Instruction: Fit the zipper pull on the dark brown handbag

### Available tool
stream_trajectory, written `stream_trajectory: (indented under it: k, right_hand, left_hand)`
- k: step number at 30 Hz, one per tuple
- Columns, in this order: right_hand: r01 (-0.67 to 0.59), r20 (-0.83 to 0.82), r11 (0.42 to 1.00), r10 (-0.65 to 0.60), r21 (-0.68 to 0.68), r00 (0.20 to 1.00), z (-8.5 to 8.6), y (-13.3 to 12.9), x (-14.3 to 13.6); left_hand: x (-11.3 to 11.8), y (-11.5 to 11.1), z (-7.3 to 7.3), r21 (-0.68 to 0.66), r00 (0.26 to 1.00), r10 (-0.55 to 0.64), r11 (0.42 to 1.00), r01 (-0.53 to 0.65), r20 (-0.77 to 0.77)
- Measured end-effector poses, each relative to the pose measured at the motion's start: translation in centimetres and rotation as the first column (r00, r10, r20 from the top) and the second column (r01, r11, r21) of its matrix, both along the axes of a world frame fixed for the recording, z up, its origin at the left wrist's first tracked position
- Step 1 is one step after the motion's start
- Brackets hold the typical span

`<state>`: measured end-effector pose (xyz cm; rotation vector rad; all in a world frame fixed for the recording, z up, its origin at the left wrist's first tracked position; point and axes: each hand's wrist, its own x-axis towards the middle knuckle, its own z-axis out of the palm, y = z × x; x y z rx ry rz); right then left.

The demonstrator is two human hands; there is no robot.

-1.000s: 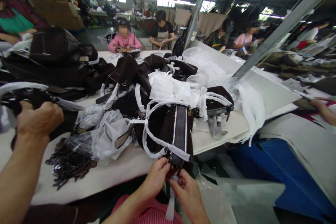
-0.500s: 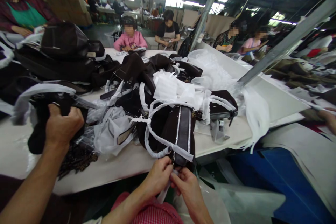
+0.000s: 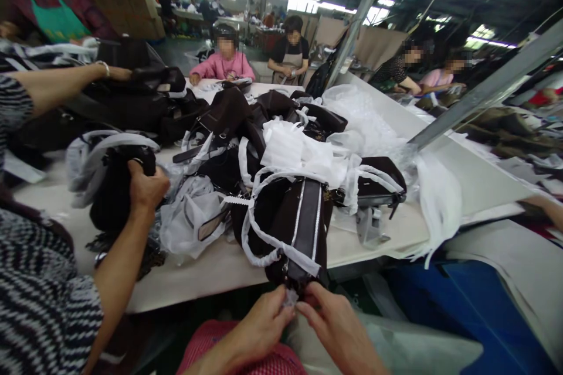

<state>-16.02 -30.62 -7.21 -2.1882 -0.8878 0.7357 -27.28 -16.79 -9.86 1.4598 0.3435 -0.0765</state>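
Observation:
A dark brown bag (image 3: pixel 303 222) with two silver zips and white-wrapped handles (image 3: pixel 264 249) lies at the table's near edge. At its lower end, my left hand (image 3: pixel 266 316) pinches a small translucent white wrapping (image 3: pixel 290 297). My right hand (image 3: pixel 332 319) is just to the right, thumb and forefinger bent at the bag's end; whether it grips anything there is too small to tell. A white tag with a serrated edge (image 3: pixel 237 201) sticks out to the left of the handles. White foam sheets (image 3: pixel 292 146) lie behind the bag.
At the left, a co-worker's hand (image 3: pixel 147 187) holds another dark bag (image 3: pixel 112 190); the other arm (image 3: pixel 65 85) reaches over piled bags. Wrapped pieces (image 3: pixel 191 220) lie left of my bag. A metal post (image 3: pixel 492 85) slants at the right, above a blue container (image 3: pixel 444 310).
The co-worker at the left has leaned in, with a second arm now over the pile, and their bag has shifted right. My right hand's fingers have spread slightly from my left hand.

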Motion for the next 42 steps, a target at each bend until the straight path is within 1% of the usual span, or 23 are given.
stream_trajectory:
  k: [1,2,3,4,5,7,9,11,13,15,17,18,21,23,25,27,30,32,33,35,38,40,42]
  right_hand:
    - [-0.142,0.240,0.989,0.147,-0.040,0.960,0.9,-0.3,0.8]
    - [-0.286,0.445,0.955,0.289,-0.077,0.847,1.7,-0.4,1.6]
    - [-0.421,0.592,0.900,0.401,-0.112,0.699,2.5,-0.2,2.4]
    - [-0.537,0.678,0.831,0.479,-0.145,0.558,3.2,0.3,3.2]
    - [-0.634,0.715,0.751,0.544,-0.183,0.439,3.8,1.2,3.9]
    - [-0.762,0.683,0.584,0.678,-0.279,0.270,4.7,3.6,5.1]
    - [-0.831,0.570,0.413,0.809,-0.373,0.147,5.3,6.4,6.1]
    - [-0.875,0.465,0.250,0.885,-0.415,0.033,5.7,8.9,6.9]
    - [-0.914,0.399,0.129,0.916,-0.385,-0.038,6.1,10.7,7.5]
    - [-0.948,0.339,0.056,0.939,-0.314,-0.057,6.3,11.6,7.9]
    - [-0.965,0.283,0.028,0.958,-0.259,-0.048,6.5,11.9,8.3]
    - [-0.967,0.270,0.033,0.962,-0.253,-0.037,6.5,11.9,8.5]
    - [-0.959,0.294,0.084,0.956,-0.269,0.001,6.0,11.4,8.7]
    - [-0.948,0.340,0.119,0.940,-0.296,0.012,5.3,11.0,8.4]
    - [-0.927,0.410,0.168,0.912,-0.335,0.017,4.3,10.4,7.9]
    - [-0.906,0.489,0.233,0.872,-0.355,0.033,3.2,9.7,7.3]
    - [-0.897,0.621,0.307,0.783,-0.319,0.047,1.6,8.9,6.7]
    - [-0.898,0.705,0.334,0.708,-0.287,0.038,0.9,8.6,6.7]
    - [-0.902,0.730,0.332,0.683,-0.275,0.029,0.6,8.6,6.7]
    - [-0.920,0.739,0.302,0.673,-0.250,0.020,0.4,8.8,7.0]
    - [-0.943,0.707,0.258,0.706,-0.209,0.036,0.4,9.5,7.4]
    - [-0.954,0.676,0.241,0.735,-0.180,0.059,0.6,10.0,7.6]
    - [-0.964,0.640,0.227,0.763,-0.139,0.088,0.7,10.4,7.7]
  left_hand:
    - [0.0,0.1,-0.1,0.023,1.000,0.011,1.000,-0.011,-0.019]
    - [0.0,0.2,-0.3,0.045,0.999,0.024,0.999,-0.023,-0.038]
    - [0.0,0.2,-0.5,0.062,0.998,0.034,0.998,-0.031,-0.054]
    - [-0.1,0.3,-0.6,0.071,0.997,0.041,0.997,-0.037,-0.063]
    - [-0.1,0.3,-0.7,0.074,0.997,0.045,0.996,-0.040,-0.069]
    - [-0.2,0.3,-0.7,0.063,0.995,0.050,0.997,-0.045,-0.088]
    - [-0.4,0.3,-0.5,0.037,0.993,0.045,0.999,-0.041,-0.113]
    - [-0.7,0.5,-0.1,-0.018,0.991,0.051,0.998,-0.054,-0.127]
    - [-1.2,0.6,0.2,-0.102,0.989,0.083,0.990,-0.096,-0.126]
    - [-1.6,0.6,0.5,-0.194,0.985,0.134,0.969,-0.154,-0.113]
    - [-1.9,0.5,0.5,-0.268,0.981,0.173,0.944,-0.192,-0.092]
    - [-2.0,0.4,0.5,-0.302,0.976,0.199,0.929,-0.216,-0.087]
    - [-2.0,0.1,0.2,-0.390,0.951,0.295,0.868,-0.307,-0.092]
    - [-2.0,-0.2,-0.2,-0.450,0.932,0.347,0.820,-0.355,-0.103]
    - [-2.1,-0.3,-0.5,-0.492,0.921,0.374,0.786,-0.375,-0.105]
    - [-2.2,-0.2,-0.7,-0.508,0.916,0.389,0.771,-0.384,-0.103]
    - [-2.4,-0.1,-0.7,-0.501,0.914,0.390,0.772,-0.391,-0.112]
    - [-2.5,0.0,-0.5,-0.505,0.916,0.380,0.770,-0.391,-0.129]
    - [-2.6,0.1,-0.4,-0.505,0.916,0.378,0.770,-0.391,-0.133]
    - [-2.7,0.1,-0.1,-0.482,0.918,0.369,0.784,-0.392,-0.146]
    - [-2.7,0.6,0.7,-0.395,0.931,0.328,0.843,-0.365,-0.160]
    - [-2.5,1.1,1.4,-0.280,0.941,0.293,0.901,-0.332,-0.172]
    - [-2.2,1.7,2.2,-0.143,0.931,0.293,0.934,-0.327,-0.217]
